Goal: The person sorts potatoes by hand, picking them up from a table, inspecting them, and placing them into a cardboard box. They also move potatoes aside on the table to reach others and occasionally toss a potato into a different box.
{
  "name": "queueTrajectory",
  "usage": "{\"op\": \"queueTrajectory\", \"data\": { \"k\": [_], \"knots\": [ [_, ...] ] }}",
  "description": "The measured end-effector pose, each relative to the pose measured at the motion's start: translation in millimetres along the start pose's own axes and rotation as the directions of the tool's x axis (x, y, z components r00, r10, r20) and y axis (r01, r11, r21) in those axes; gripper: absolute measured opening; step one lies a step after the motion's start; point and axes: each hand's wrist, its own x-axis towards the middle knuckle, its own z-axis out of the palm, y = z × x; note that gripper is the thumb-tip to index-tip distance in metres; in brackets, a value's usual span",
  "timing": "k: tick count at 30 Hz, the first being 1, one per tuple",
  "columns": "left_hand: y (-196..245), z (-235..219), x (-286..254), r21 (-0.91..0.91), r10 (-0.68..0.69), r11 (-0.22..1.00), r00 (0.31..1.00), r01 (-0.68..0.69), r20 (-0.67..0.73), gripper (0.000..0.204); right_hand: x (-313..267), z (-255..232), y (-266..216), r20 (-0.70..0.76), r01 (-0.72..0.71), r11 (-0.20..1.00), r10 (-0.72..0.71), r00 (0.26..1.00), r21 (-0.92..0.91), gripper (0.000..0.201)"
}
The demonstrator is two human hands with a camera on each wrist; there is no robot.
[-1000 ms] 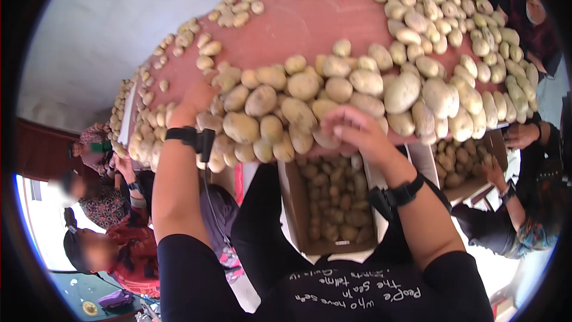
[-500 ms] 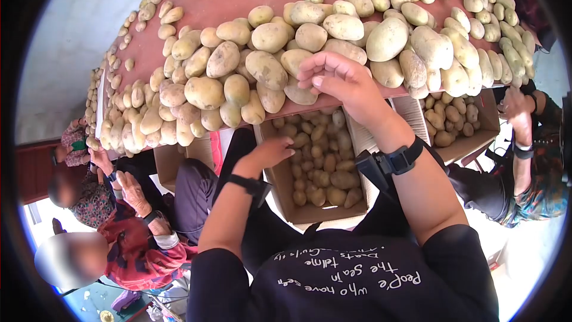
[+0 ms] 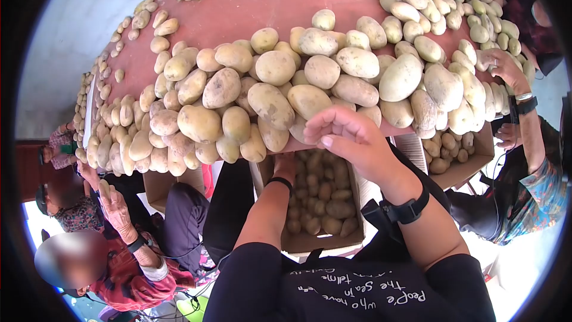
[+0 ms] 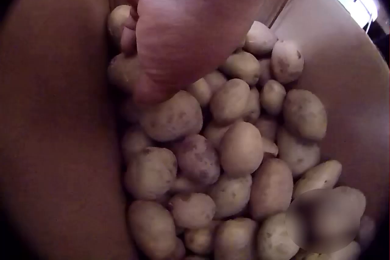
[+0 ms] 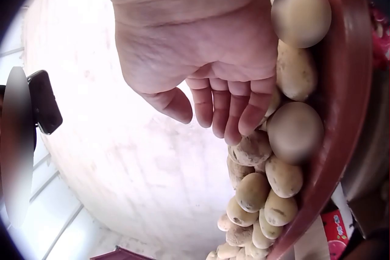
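In the head view, the left hand [image 3: 284,166] reaches down into a cardboard box [image 3: 351,240] of potatoes, its fingers hidden under the table edge. The left wrist view shows that hand [image 4: 189,28] low over potatoes [image 4: 242,149] in the box; its fingertips are partly hidden, and whether they grip one cannot be told. The right hand [image 3: 351,138] hovers at the table's front edge beside the heaped potatoes [image 3: 271,106]. Its fingers are loosely bent with nothing between them in the right wrist view, the palm [image 5: 198,46] showing.
Potatoes lie in heaps along the red table [image 3: 262,0] and at its far right. A second box [image 3: 456,170] of potatoes stands at the right, another box [image 3: 159,188] at the left. People sit on both sides; one person's hand [image 3: 506,70] reaches onto the table at right.
The left hand has come off the left part of the table and moved down into the box. My right hand remains by the table edge. At right, another person's hand has moved onto the table.
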Motion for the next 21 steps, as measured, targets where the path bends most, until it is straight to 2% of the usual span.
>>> {"op": "queueTrajectory", "data": {
  "k": [3, 6, 9, 11, 13, 15, 18, 19, 21],
  "knots": [
    [4.9, 23.5, 13.9, -0.135, -0.05, 0.99, 0.994, 0.037, -0.097, 0.049, -0.5, -0.2, 2.1, 0.007, -0.009, 1.0, 0.009, 1.0, -0.003, 0.027],
    [2.7, 15.7, 6.9, -0.33, -0.109, 0.941, 0.988, 0.068, -0.106, 0.046, 0.0, 0.9, 3.1, 0.003, -0.01, 1.0, 0.01, 1.0, 0.005, 0.027],
    [-0.7, -7.8, -26.6, -0.433, -0.198, 0.897, 0.96, 0.095, -0.2, 0.043, 2.0, 3.0, 0.2, 0.009, -0.013, 1.0, 0.013, 1.0, -0.001, 0.023],
    [-12.4, -45.8, -64.4, -0.624, -0.187, 0.779, 0.971, 0.053, -0.15, 0.048, 1.8, 2.3, 0.7, 0.026, -0.002, 1.0, 0.003, 1.0, -0.021, 0.023],
    [-26.5, -72.1, -100.9, -0.825, -0.097, 0.562, 0.987, -0.054, -0.131, 0.053, 1.1, 2.0, 0.0, 0.059, -0.003, 0.999, 0.004, 0.998, -0.032, 0.023],
    [-40.5, -87.5, -133.3, -0.959, 0.064, 0.2, 0.98, -0.198, -0.189, 0.059, -1.3, 1.5, -2.5, 0.1, -0.018, 0.999, 0.022, 0.995, -0.04, 0.022],
    [-45.9, -115.9, -187.7, -0.909, 0.048, -0.302, 0.947, -0.289, -0.317, 0.057, -4.4, -4.5, -4.0, 0.227, -0.038, 0.992, 0.066, 0.972, -0.123, 0.02],
    [-48.6, -128.3, -200.7, -0.843, -0.05, -0.339, 0.903, -0.418, -0.427, 0.056, -5.7, -4.4, -5.1, 0.243, -0.021, 0.989, 0.057, 0.968, -0.148, 0.02],
    [-50.4, -152.0, -222.8, -0.66, -0.248, -0.375, 0.756, -0.651, -0.606, 0.054, -7.8, -2.8, -5.0, 0.27, 0.012, 0.98, 0.042, 0.962, -0.198, 0.019]
  ]
}}
